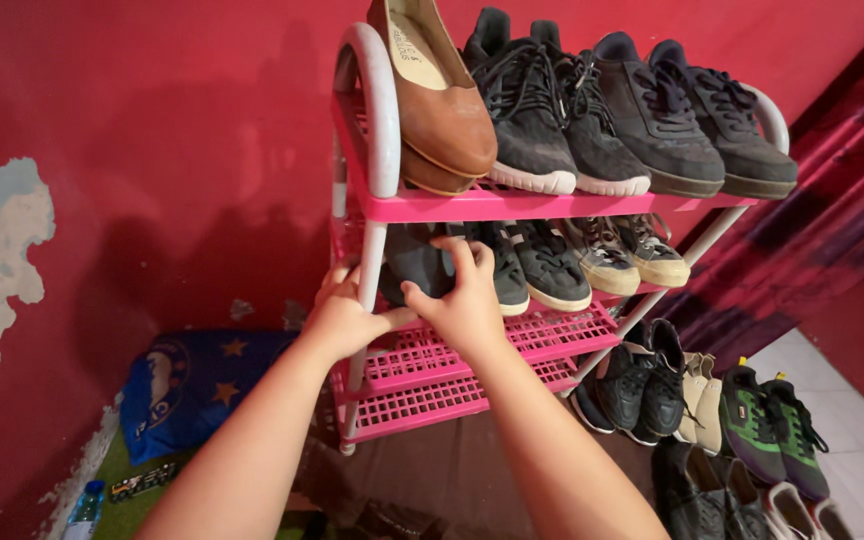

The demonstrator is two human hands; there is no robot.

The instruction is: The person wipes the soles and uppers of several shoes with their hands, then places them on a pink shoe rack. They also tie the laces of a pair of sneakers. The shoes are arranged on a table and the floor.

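A red wall (152, 120) with a patch of peeled paint at its left filled the background, and a dark red curtain (852, 200) hung at the right. Against the wall stood a pink plastic shoe rack (512, 205) with white posts. On its top shelf, from the left edge rightward, sat a pair of brown flat shoes (442, 100), a pair of black lace-up sneakers (542, 110) and a pair of dark grey sneakers (692, 120). The middle shelf carried dark slip-on shoes (414, 262) at its left end, then grey sneakers (542, 265) and a worn tan pair (632, 255) toward the right edge. The shelf below them lay mostly bare at its front.

On the floor beside the rack's right corner lay black football boots (642, 385), cream shoes (700, 395) and green-and-black sneakers (777, 425). A blue bag with stars (192, 385) rested against the wall at the left, with a small plastic bottle (84, 505) near it.

The left hand (347, 315) gripped the rack's front left post, fingers curled around it. The right hand (467, 300) rested on the dark slip-on shoes at the left end of the middle shelf, fingers spread over one upper and the thumb stretched toward the left hand; whether it truly clamped the shoe could not be told.
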